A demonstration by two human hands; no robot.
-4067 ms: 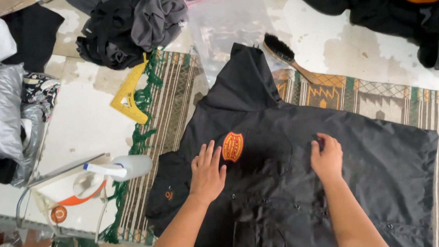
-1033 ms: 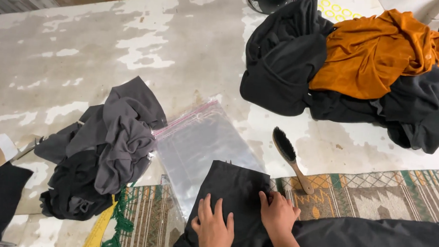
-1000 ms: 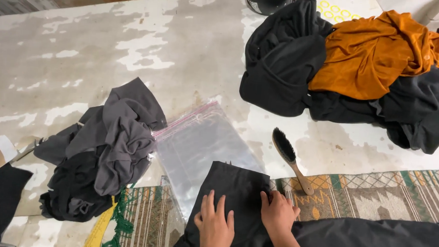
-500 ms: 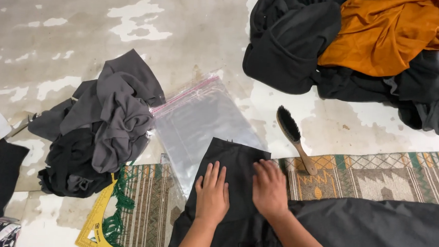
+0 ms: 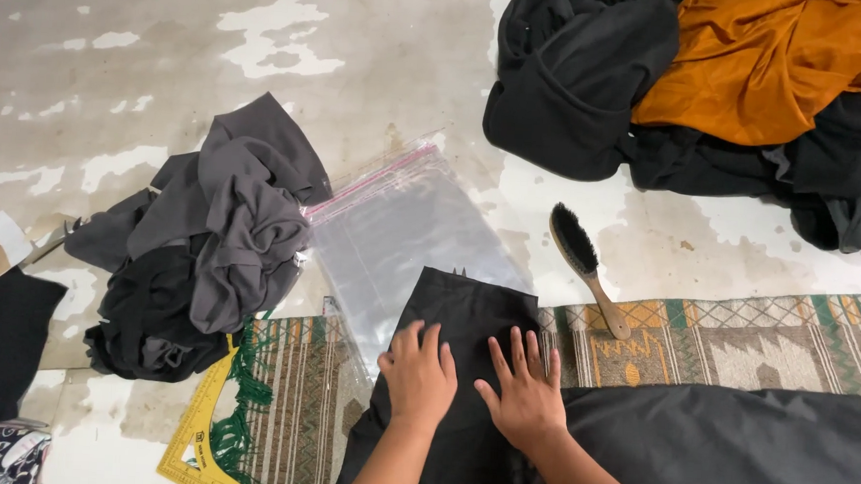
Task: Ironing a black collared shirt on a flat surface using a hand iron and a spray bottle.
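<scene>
Pressing flat, both hands are lying side by side on the black shirt (image 5: 466,318): left hand (image 5: 418,377) and right hand (image 5: 526,394), fingers spread, gripping nothing. This shirt is lying on the patterned rug (image 5: 740,337), its collar end overlapping a clear zip bag (image 5: 392,230). A wooden brush (image 5: 586,265) is resting just beside it.

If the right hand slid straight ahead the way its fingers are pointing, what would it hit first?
The right hand lies flat on the black garment, fingers aimed up the picture. Sliding on, it would cross the garment's top edge and probably meet the clear plastic bag first. The wooden-handled brush lies off to its right, likely missed.
</scene>
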